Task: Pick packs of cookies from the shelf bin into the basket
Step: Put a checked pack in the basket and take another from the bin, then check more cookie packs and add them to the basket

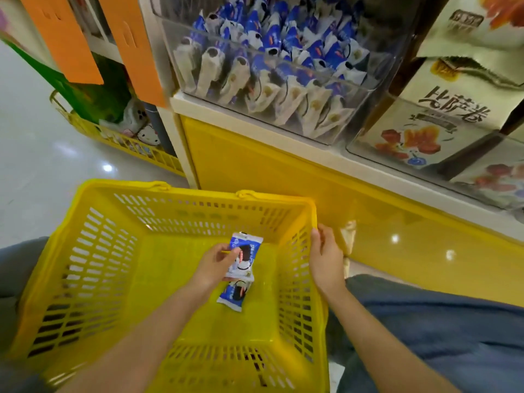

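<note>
A yellow plastic basket stands on the floor in front of me. My left hand reaches into it and pinches a blue-and-white cookie pack just above the basket floor. A second cookie pack lies on the basket floor right below it. My right hand grips the basket's right rim. Above, a clear shelf bin holds several more blue-and-white cookie packs.
To the right of the bin stands another clear bin with pale snack bags. The yellow shelf base runs below both. A second yellow basket with goods stands at far left on the pale floor. Orange tags hang above.
</note>
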`<action>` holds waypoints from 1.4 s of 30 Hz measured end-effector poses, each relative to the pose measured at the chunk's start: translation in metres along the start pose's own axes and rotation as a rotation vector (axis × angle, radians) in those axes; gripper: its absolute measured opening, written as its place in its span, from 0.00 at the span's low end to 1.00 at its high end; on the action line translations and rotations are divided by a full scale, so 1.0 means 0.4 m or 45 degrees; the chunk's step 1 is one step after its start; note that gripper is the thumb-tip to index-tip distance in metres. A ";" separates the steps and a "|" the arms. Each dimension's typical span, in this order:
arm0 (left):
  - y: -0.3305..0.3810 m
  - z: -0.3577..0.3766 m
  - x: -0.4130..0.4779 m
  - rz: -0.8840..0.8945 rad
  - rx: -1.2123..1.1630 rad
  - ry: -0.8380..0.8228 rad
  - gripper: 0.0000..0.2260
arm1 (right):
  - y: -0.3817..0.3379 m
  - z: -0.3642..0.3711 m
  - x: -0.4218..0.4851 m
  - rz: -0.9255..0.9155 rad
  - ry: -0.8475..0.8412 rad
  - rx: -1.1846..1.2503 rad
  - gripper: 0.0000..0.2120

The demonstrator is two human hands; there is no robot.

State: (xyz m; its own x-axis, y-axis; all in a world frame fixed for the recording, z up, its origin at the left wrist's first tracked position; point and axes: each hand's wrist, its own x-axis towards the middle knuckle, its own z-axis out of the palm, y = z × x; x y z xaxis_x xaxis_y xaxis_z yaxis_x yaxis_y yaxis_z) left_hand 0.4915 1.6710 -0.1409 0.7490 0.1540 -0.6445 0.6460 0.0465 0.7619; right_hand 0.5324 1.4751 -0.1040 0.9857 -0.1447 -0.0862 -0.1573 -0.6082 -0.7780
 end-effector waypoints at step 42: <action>0.243 -0.103 0.015 0.767 1.731 0.170 0.17 | -0.160 -0.119 0.040 -0.249 -0.556 -0.755 0.19</action>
State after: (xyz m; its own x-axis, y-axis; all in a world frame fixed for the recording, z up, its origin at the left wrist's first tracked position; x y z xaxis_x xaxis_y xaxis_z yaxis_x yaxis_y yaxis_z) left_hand 0.5529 1.7170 -0.0682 0.9762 -0.0943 -0.1953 -0.0512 -0.9753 0.2150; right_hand 0.5556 1.4746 -0.0261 0.9139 0.2558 -0.3152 0.1384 -0.9263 -0.3505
